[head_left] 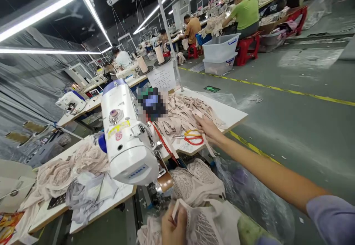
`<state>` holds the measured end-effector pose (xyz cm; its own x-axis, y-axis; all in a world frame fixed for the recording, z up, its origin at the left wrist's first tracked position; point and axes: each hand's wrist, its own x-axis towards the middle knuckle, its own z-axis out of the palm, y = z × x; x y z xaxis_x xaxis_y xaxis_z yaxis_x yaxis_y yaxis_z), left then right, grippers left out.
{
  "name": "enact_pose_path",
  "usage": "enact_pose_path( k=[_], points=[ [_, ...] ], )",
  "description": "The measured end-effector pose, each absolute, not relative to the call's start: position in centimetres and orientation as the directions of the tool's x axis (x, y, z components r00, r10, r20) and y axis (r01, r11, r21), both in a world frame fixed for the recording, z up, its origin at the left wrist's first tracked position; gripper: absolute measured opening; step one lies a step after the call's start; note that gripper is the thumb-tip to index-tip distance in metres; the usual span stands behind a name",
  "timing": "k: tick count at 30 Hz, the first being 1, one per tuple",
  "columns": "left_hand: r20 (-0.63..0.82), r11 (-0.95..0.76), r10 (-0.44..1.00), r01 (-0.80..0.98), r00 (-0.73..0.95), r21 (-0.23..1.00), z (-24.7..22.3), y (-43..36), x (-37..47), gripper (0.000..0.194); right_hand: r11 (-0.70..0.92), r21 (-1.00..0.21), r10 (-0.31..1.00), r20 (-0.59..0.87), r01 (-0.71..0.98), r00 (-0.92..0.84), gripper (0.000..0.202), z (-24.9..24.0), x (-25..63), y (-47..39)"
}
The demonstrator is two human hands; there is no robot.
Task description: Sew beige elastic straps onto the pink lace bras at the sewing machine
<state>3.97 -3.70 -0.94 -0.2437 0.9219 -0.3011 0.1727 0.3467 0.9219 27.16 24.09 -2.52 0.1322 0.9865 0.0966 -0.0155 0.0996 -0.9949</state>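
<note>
My left hand (pixel 174 223) is closed on the edge of a beige bra (pixel 203 223) with lace-patterned cups, low in front of me. More of the beige lace fabric spreads up towards the sewing machine (pixel 130 138). Out to the right, my right hand (pixel 207 127) pinches a beige strap (pixel 209 147) whose end hangs past the table edge. That hand is beside a heap of loose beige straps (pixel 180 114). Close to its fingers lie scissors (pixel 193 138) with red and orange handles, partly among the straps.
Beige and grey garments (pixel 88 186) lie on the white table left of the machine. Thread cones (pixel 142 64) and a paper sheet (pixel 163 75) stand behind it. Beyond the floor, people sit at other machines near stacked plastic bins (pixel 220 54). Clear plastic (pixel 257 193) hangs below my right arm.
</note>
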Motion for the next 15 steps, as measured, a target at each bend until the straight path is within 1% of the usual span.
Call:
enact_pose_path(
  k=[2,4,6,8,9,11,13,15],
  points=[
    [-0.31,0.348,0.931,0.211,-0.191,0.914,0.1,-3.7,3.8,0.054,0.027,-0.996,0.997,0.021,-0.084,0.07,0.045,-2.6,26.7,23.4],
    [-0.356,0.379,0.924,0.218,-0.138,0.899,0.3,-3.7,3.5,0.051,-0.03,-0.991,0.999,-0.034,-0.127,0.026,0.045,-2.0,26.5,23.8],
    [-0.393,0.41,0.912,0.211,-0.119,0.887,0.0,-3.7,3.4,0.05,-0.037,-0.985,0.999,-0.041,-0.166,0.017,0.043,-0.4,26.5,25.4],
    [-0.408,0.424,0.906,0.202,-0.117,0.883,-0.5,-3.9,3.4,0.05,0.017,-0.982,0.999,0.011,-0.186,0.03,0.041,1.7,26.5,27.7],
    [-0.411,0.426,0.905,0.202,-0.111,0.882,-0.6,-4.0,3.5,0.051,0.068,-0.987,0.997,0.062,-0.146,0.04,0.042,2.8,26.5,28.8],
    [-0.409,0.422,0.907,0.2,-0.102,0.884,-0.7,-4.1,3.9,0.051,0.153,-0.986,0.988,0.155,0.07,0.027,0.045,4.6,26.4,31.0],
    [-0.401,0.411,0.912,0.201,-0.091,0.889,-0.7,-4.1,4.3,0.051,0.172,-0.94,0.985,0.171,0.293,-0.031,0.042,5.7,26.3,32.5],
    [-0.401,0.409,0.912,0.195,-0.082,0.891,-0.8,-4.1,4.6,0.05,0.175,-0.891,0.984,0.148,0.42,-0.096,0.034,6.2,26.6,33.4]
  ],
)
